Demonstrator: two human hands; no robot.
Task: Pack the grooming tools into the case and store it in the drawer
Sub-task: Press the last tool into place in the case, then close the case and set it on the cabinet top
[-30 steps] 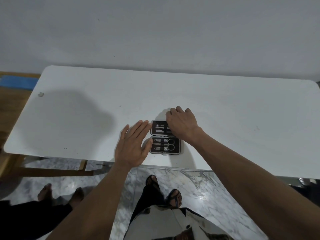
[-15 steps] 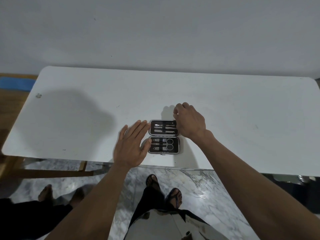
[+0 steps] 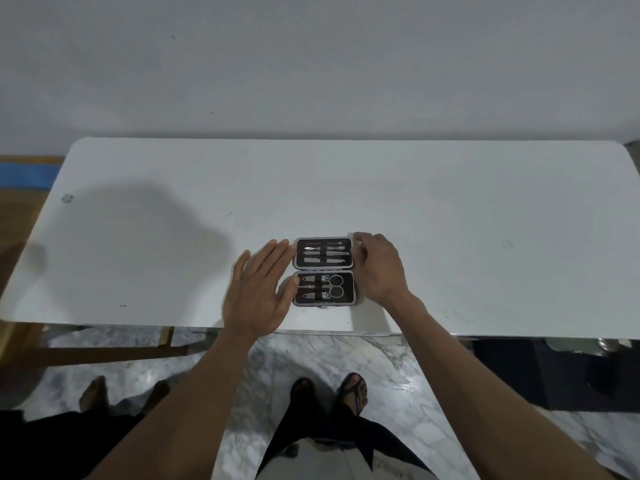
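A small black case with a grey rim lies open near the front edge of the white table. Its near half holds scissors and nail clippers. Its far half holds several slim metal tools. My left hand lies flat just left of the case, fingers apart, with the thumb touching the near half. My right hand is at the case's right side, its fingers curled around the far half's right corner. No drawer is in view.
A plain wall stands behind the table. Below the front edge are marble floor, my sandalled feet, another person's bare feet at lower left, a wooden frame and a dark object at right.
My right hand slid off the top of the far half to the case's right edge, uncovering the tools there. My left hand barely moved.
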